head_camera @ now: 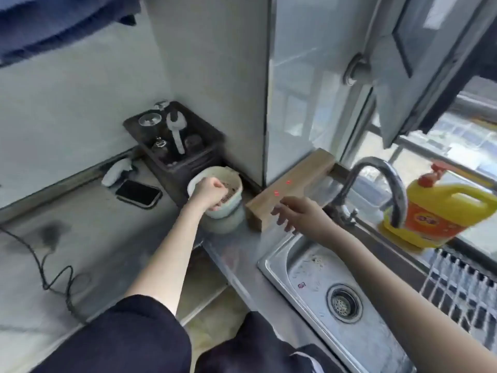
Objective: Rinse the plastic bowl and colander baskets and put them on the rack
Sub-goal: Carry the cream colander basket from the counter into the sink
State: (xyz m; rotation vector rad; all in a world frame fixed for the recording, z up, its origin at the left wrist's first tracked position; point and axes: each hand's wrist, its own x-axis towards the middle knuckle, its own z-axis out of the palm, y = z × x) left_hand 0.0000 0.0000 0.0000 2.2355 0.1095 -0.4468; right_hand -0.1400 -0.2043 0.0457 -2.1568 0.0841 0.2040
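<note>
A pale plastic colander basket (231, 189) sits nested in a plastic bowl (226, 224) on the counter, left of the sink. My left hand (208, 193) is closed over the basket's near rim. My right hand (298, 215) hovers open, fingers spread, above the sink's far left corner beside a wooden block. The steel sink (274, 262) lies at lower right with its curved tap (387, 181) behind it. The wire rack (462, 286) shows at the right edge.
A wooden block (290, 189) lies between the bowl and the tap. A yellow detergent jug (441, 211) stands on the sill. A dark crate (174, 141) of glassware sits behind the bowl. A phone (138, 193) and a black cable (43, 265) lie on the counter.
</note>
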